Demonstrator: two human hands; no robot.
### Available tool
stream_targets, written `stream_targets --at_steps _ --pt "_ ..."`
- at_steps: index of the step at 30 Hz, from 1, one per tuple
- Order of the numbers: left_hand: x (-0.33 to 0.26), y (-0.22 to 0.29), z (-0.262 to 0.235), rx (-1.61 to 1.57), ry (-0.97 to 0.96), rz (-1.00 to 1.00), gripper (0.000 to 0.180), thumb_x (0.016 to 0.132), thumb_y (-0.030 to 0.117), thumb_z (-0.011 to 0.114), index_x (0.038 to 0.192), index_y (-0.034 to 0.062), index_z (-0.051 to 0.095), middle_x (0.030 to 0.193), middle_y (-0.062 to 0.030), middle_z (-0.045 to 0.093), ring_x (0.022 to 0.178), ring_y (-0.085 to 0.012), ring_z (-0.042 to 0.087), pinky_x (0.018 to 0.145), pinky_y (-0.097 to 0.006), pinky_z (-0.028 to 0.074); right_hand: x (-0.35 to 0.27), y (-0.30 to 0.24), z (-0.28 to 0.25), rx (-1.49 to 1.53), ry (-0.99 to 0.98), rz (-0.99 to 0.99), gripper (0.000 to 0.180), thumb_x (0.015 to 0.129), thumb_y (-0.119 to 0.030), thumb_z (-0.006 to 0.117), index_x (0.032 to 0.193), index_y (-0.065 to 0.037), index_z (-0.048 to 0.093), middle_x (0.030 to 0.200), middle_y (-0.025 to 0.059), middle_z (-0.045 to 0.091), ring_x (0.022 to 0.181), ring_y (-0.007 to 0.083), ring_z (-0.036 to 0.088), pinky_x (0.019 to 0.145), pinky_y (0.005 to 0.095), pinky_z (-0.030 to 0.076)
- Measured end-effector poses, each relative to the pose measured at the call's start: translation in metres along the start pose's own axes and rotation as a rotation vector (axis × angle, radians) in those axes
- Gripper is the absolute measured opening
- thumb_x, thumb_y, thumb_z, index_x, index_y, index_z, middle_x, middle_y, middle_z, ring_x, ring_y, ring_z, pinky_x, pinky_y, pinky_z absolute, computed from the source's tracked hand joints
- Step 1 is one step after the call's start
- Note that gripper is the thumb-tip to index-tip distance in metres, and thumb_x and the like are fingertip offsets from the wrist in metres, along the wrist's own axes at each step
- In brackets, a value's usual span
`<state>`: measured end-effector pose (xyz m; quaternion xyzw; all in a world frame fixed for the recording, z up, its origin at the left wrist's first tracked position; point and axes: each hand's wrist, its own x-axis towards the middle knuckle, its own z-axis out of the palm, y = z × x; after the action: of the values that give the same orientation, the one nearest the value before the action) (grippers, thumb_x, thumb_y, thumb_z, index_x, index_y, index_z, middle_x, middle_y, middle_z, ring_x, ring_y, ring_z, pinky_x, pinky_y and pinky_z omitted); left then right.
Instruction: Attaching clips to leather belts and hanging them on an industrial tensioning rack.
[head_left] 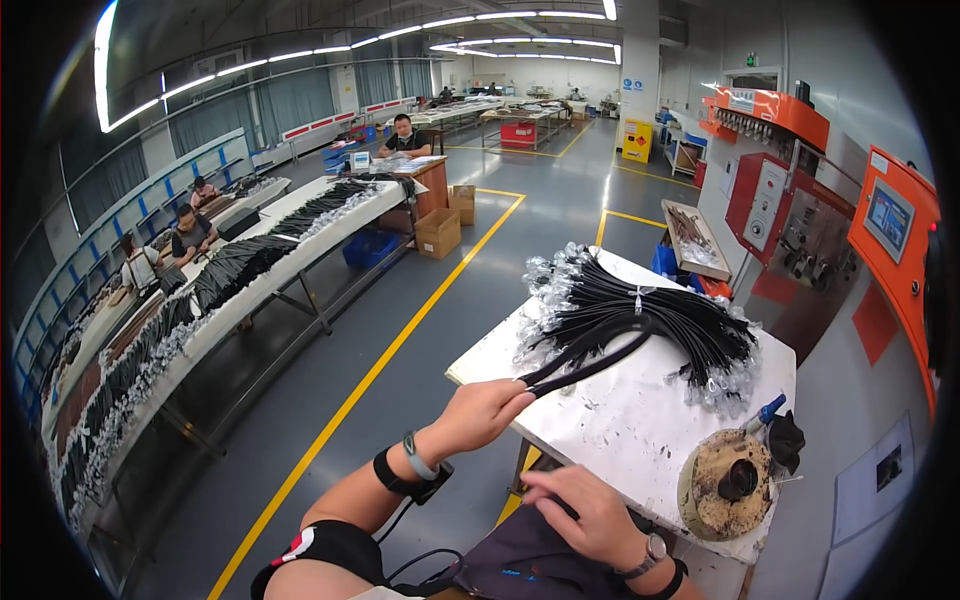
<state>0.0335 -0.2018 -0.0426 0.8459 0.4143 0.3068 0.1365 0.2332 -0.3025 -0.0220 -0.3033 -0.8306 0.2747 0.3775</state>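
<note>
My left hand (478,414) is closed around the ends of a doubled black cord (590,372). Its loop reaches over the white table (590,440) to a large bundle of black cords (650,310). That bundle is tied at the middle, and clear plastic covers the cord ends on both sides. Near the table's front edge, my right hand (585,512) hangs in the air with fingers loosely bent and thumb apart, nothing visible in it. Right of it stands a round, stained pot (727,485) with a dark centre. A blue-capped tool (766,412) and a black crumpled piece (786,442) lie beside it.
Orange machines (890,230) line the right wall. A tray of parts (695,240) stands behind my table. Across the aisle, a long table (270,290) carries many cords, with several people working there. Cardboard boxes (438,232) and a yellow cabinet (637,140) stand farther back.
</note>
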Motion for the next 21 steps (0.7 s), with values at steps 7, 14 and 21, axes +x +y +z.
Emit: stream_targets --at_steps 7,14,21 --pt "-0.034 0.001 0.044 -0.462 0.152 -0.192 0.029 0.093 0.022 0.043 0.071 0.0027 0.050 0.061 -0.0082 0.046 0.056 -0.0187 0.046 0.055 -0.030 0.038 -0.085 0.022 0.020 0.251 0.084 0.464 0.013 0.080 -0.004 0.060 0.093 -0.002 0.064 0.077 0.0047 0.061 0.075 0.0130 0.059 0.067 0.0235 0.046" --pt "-0.028 0.016 0.071 -0.619 0.190 -0.253 0.030 0.094 0.022 0.042 0.072 0.0020 0.050 0.061 -0.0057 0.044 0.059 -0.0137 0.043 0.056 -0.027 0.037 -0.128 0.025 0.032 0.466 0.212 0.635 0.009 0.083 -0.010 0.060 0.083 -0.001 0.059 0.075 0.0042 0.056 0.065 0.0102 0.054 0.060 0.0236 0.043" --pt "-0.027 0.018 0.078 -0.640 0.165 -0.278 0.031 0.095 0.023 0.041 0.073 0.0023 0.051 0.062 -0.0053 0.045 0.059 -0.0133 0.043 0.057 -0.027 0.037 -0.134 0.032 0.034 0.460 0.213 0.667 0.010 0.083 -0.011 0.060 0.081 -0.001 0.058 0.072 0.0039 0.056 0.064 0.0102 0.053 0.060 0.0235 0.043"
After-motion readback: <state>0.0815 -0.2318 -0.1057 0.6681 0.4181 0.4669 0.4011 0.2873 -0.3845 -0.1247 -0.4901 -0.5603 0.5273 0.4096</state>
